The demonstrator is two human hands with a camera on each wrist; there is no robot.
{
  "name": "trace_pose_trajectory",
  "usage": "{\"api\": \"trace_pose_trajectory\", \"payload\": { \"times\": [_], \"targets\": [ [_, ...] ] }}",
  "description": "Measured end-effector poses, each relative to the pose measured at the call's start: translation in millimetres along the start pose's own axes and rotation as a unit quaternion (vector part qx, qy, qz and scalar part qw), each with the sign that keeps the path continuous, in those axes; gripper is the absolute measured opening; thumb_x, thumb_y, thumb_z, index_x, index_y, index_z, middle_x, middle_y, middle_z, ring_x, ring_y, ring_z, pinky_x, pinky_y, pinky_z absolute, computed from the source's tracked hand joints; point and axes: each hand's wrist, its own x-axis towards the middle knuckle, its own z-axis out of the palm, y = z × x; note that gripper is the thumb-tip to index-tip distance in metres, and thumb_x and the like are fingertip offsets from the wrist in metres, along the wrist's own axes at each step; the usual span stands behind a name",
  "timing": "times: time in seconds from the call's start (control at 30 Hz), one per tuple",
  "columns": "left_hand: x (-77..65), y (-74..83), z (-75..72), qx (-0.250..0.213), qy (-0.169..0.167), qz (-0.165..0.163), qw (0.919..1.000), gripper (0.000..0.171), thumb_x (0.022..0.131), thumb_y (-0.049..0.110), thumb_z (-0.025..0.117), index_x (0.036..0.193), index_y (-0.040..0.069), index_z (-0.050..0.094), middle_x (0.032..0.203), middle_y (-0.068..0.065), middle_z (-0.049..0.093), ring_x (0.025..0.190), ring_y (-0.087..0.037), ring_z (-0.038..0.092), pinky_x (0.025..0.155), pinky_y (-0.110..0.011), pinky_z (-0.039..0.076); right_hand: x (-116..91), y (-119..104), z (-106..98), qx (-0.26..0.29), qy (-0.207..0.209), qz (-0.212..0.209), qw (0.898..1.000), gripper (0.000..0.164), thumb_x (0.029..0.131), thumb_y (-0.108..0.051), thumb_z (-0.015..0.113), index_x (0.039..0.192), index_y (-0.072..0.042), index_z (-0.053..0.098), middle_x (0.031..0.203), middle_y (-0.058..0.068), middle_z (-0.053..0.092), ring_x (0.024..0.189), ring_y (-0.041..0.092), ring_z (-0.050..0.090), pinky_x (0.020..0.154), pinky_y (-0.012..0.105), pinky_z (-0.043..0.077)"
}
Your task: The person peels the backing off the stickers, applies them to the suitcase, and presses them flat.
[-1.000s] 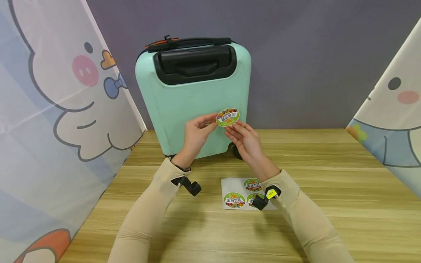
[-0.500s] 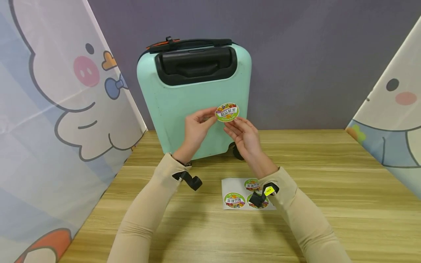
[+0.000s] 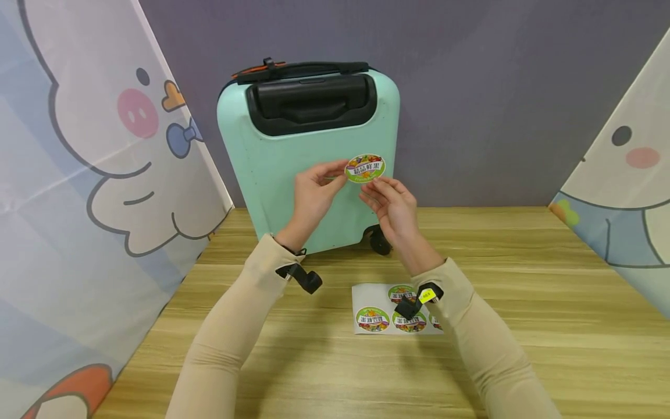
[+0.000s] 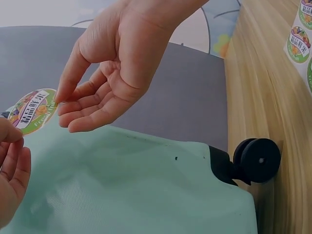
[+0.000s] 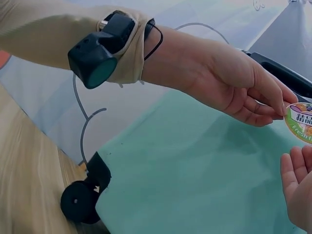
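Round sticker [image 3: 365, 169] off the sheet [image 3: 368, 294] — left hand [image 3: 313, 189] and right hand [image 3: 395, 206] pinch its edges, in front of the suitcase [image 3: 282, 169]. Seems not stuck down yet — other stickers [image 3: 373, 319] untouched.

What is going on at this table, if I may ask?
A person's left hand and right hand pinch a round, fruit-printed sticker by its edge, holding it up in front of a mint-green suitcase that stands on a wood-grain table. A sheet bearing more such stickers lies nearer the person.
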Motion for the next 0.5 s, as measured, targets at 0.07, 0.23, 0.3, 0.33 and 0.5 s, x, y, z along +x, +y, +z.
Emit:
{"api": "trace_pose_trajectory", "payload": {
  "times": [0.07, 0.23, 0.3, 0.33, 0.5],
  "targets": [
    [2.3, 1.2, 0.3, 0.002, 0.001, 0.004, 1.0000, 0.024, 0.089, -0.001, 0.071, 0.113, -0.003, 0.073, 0.108, -0.017, 0.072, 0.096, -0.024, 0.067, 0.081, -0.030, 0.055, 1.4, -1.1, 1.0, -0.004, -0.005, -0.005, 1.000, 0.017, 0.099, 0.005, 0.054, 0.089, -0.004, 0.064, 0.081, 0.009, 0.070, 0.077, 0.019, 0.071, 0.080, 0.034, 0.059],
    [6.3, 2.5, 0.2, 0.004, -0.003, 0.010, 0.9999, 0.025, 0.089, -0.003, 0.070, 0.114, -0.004, 0.072, 0.109, -0.018, 0.071, 0.096, -0.026, 0.068, 0.080, -0.030, 0.056, 5.0, -2.7, 3.5, -0.015, -0.007, -0.019, 1.000, 0.018, 0.099, 0.006, 0.054, 0.087, -0.004, 0.064, 0.079, 0.009, 0.070, 0.077, 0.019, 0.072, 0.079, 0.034, 0.059],
    [7.3, 3.2, 0.0, 0.007, -0.006, 0.015, 0.9999, 0.026, 0.089, -0.003, 0.070, 0.115, -0.004, 0.072, 0.110, -0.018, 0.071, 0.097, -0.026, 0.068, 0.080, -0.030, 0.055, 6.7, -3.5, 4.5, -0.013, -0.007, -0.024, 1.000, 0.018, 0.098, 0.007, 0.055, 0.086, -0.003, 0.065, 0.077, 0.010, 0.070, 0.076, 0.019, 0.072, 0.079, 0.034, 0.059],
    [7.9, 3.5, -0.1, 0.007, -0.008, 0.017, 0.9998, 0.026, 0.089, -0.003, 0.069, 0.116, -0.004, 0.072, 0.110, -0.018, 0.071, 0.097, -0.027, 0.068, 0.080, -0.030, 0.055, 7.5, -4.1, 5.1, -0.008, -0.007, -0.024, 1.000, 0.018, 0.097, 0.007, 0.055, 0.086, -0.003, 0.065, 0.077, 0.011, 0.070, 0.075, 0.019, 0.072, 0.078, 0.034, 0.059],
    [9.9, 5.8, 0.1, 0.008, -0.014, 0.034, 0.9993, 0.029, 0.090, -0.003, 0.070, 0.119, -0.005, 0.070, 0.110, -0.019, 0.070, 0.099, -0.028, 0.067, 0.080, -0.028, 0.056, 12.1, -6.9, 8.9, 0.001, -0.008, -0.033, 0.999, 0.017, 0.097, 0.009, 0.056, 0.085, -0.001, 0.064, 0.075, 0.012, 0.070, 0.073, 0.020, 0.072, 0.077, 0.034, 0.059]
  ]
}}
